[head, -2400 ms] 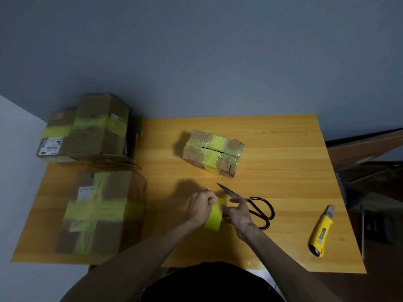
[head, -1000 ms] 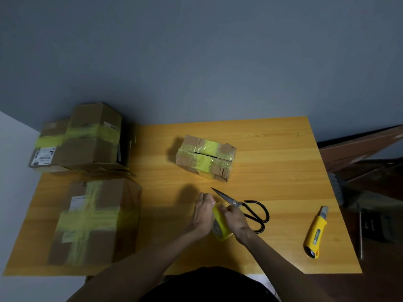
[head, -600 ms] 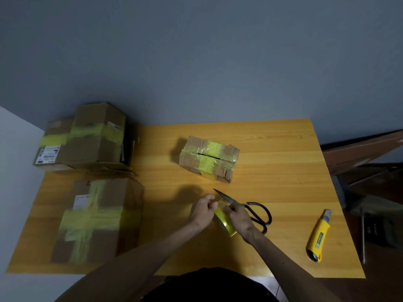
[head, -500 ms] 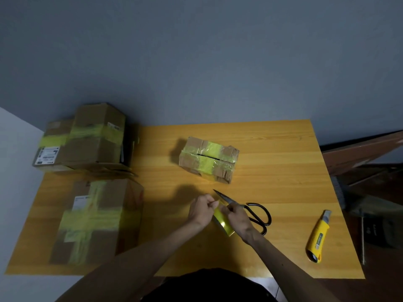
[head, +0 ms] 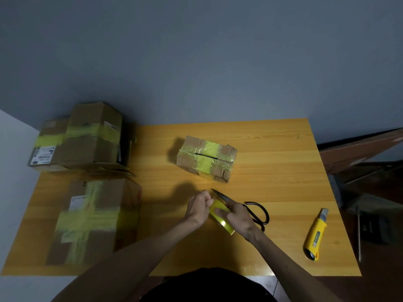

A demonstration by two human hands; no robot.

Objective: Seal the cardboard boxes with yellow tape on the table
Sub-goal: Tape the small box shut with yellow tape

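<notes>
A roll of yellow tape (head: 221, 216) sits between my two hands over the near middle of the wooden table (head: 272, 171). My right hand (head: 236, 216) grips the roll, with a finger across its yellow face. My left hand (head: 199, 207) pinches at the roll's upper left edge with curled fingers. A small cardboard box (head: 207, 159) with yellow tape across its top seam lies beyond my hands. Two larger taped boxes stand at the left, one near (head: 93, 219) and one far (head: 78, 138).
Black-handled scissors (head: 246, 209) lie just behind my right hand, blades pointing up-left. A yellow utility knife (head: 315, 235) lies near the table's right front corner. Dark clutter and a brown board (head: 362, 149) stand beyond the right edge.
My hands stay in the same spot and keep turning the tape roll; its yellow face now tilts more toward the camera. The boxes, scissors and knife have not moved.
</notes>
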